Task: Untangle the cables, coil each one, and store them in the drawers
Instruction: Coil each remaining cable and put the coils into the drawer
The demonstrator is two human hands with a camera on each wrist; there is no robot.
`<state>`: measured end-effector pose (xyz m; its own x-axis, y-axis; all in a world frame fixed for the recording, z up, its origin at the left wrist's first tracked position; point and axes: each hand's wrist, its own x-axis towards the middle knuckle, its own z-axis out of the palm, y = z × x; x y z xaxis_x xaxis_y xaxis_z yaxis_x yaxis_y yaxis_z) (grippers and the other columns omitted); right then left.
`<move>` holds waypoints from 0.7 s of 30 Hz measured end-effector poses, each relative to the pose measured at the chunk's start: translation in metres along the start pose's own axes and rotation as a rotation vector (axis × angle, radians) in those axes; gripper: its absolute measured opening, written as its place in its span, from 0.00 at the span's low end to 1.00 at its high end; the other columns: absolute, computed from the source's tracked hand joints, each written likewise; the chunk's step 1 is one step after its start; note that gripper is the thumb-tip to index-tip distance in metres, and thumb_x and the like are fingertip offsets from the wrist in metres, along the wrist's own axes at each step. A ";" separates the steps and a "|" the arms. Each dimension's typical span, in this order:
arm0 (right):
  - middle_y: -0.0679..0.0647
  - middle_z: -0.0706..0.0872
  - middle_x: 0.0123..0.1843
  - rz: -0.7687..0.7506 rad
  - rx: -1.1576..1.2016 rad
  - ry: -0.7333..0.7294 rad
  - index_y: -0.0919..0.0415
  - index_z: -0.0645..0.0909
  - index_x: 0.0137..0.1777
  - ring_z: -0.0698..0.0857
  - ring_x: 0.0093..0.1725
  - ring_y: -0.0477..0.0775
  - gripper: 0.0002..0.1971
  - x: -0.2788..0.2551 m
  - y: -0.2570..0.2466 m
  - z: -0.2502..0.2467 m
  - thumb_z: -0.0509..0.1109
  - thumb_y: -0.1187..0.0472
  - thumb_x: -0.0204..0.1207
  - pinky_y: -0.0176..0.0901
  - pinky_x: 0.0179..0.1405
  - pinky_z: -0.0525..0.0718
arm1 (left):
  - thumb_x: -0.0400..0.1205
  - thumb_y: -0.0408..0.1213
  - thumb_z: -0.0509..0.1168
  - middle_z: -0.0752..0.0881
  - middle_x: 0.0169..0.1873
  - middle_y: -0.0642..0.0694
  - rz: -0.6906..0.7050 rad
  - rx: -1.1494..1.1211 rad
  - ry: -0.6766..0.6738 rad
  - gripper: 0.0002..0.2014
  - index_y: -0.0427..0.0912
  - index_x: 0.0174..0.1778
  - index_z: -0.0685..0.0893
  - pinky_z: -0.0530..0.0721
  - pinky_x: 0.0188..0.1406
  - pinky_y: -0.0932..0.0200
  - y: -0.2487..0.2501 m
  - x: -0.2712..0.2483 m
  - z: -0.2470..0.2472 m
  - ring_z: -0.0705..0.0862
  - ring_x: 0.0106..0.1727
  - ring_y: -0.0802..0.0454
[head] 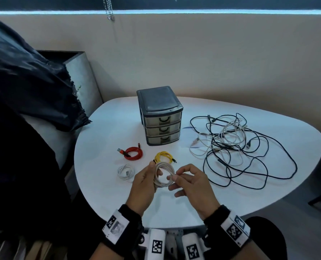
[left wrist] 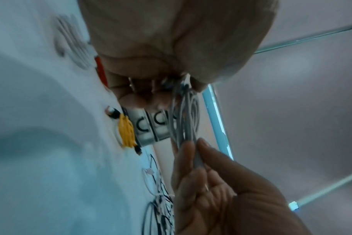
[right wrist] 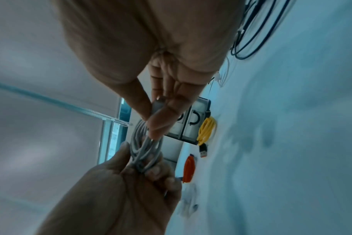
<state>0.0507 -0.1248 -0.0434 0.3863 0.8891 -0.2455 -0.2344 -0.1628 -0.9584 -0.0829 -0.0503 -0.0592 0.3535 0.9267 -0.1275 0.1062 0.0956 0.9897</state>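
An office nook: white table (head: 103, 166), drawer unit (head: 160, 115), window blind chain (head: 109, 8).

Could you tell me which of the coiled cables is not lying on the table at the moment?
The pale beige coil; both hands hold it above the table, while the red, yellow and white coils lie flat.

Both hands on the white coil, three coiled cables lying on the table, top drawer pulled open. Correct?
One thing is off: the top drawer is shut, like the other two in the drawer unit, as the head view shows. The rest holds: left hand and right hand hold the white coil; red, yellow and small white coils lie on the table.
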 end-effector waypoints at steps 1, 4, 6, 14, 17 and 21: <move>0.63 0.92 0.42 0.013 -0.020 0.006 0.69 0.76 0.47 0.89 0.35 0.58 0.06 0.004 0.004 0.001 0.73 0.70 0.78 0.45 0.31 0.85 | 0.89 0.52 0.51 0.77 0.25 0.49 -0.046 0.018 -0.013 0.24 0.38 0.42 0.84 0.72 0.31 0.60 -0.006 0.002 -0.007 0.73 0.28 0.54; 0.67 0.91 0.42 0.078 -0.100 0.005 0.69 0.77 0.43 0.88 0.32 0.57 0.05 0.018 0.021 0.006 0.71 0.72 0.78 0.44 0.29 0.84 | 0.89 0.52 0.52 0.88 0.43 0.46 -0.199 0.054 0.028 0.19 0.46 0.54 0.85 0.78 0.40 0.57 -0.021 0.005 -0.033 0.84 0.40 0.51; 0.69 0.90 0.40 0.123 -0.141 0.016 0.69 0.77 0.42 0.87 0.29 0.57 0.06 0.028 0.032 0.011 0.71 0.72 0.78 0.44 0.27 0.83 | 0.89 0.50 0.55 0.88 0.50 0.46 -0.241 0.038 0.117 0.16 0.46 0.55 0.84 0.79 0.43 0.56 -0.029 0.006 -0.049 0.86 0.46 0.50; 0.65 0.88 0.31 0.174 -0.143 0.088 0.65 0.77 0.38 0.88 0.29 0.61 0.09 0.054 0.054 0.039 0.73 0.68 0.78 0.44 0.26 0.82 | 0.85 0.42 0.66 0.89 0.49 0.46 -0.191 0.115 0.231 0.07 0.44 0.51 0.85 0.79 0.40 0.57 -0.039 0.003 -0.071 0.89 0.39 0.51; 0.58 0.91 0.40 0.079 -0.288 0.104 0.62 0.84 0.42 0.90 0.33 0.55 0.06 0.049 0.057 0.033 0.74 0.60 0.77 0.47 0.30 0.87 | 0.83 0.41 0.69 0.88 0.49 0.48 -0.170 0.174 0.209 0.05 0.47 0.52 0.86 0.82 0.42 0.56 -0.045 0.002 -0.068 0.90 0.41 0.49; 0.50 0.90 0.44 0.006 -0.414 0.122 0.54 0.87 0.45 0.91 0.37 0.53 0.07 0.041 0.054 0.017 0.76 0.52 0.75 0.53 0.38 0.91 | 0.81 0.39 0.72 0.89 0.38 0.48 -0.141 0.273 0.200 0.03 0.44 0.44 0.87 0.84 0.41 0.56 -0.047 0.003 -0.064 0.88 0.35 0.48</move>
<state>0.0391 -0.0900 -0.1026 0.4946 0.8346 -0.2424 0.1317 -0.3476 -0.9283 -0.1467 -0.0285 -0.1022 0.1315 0.9666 -0.2199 0.3944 0.1525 0.9062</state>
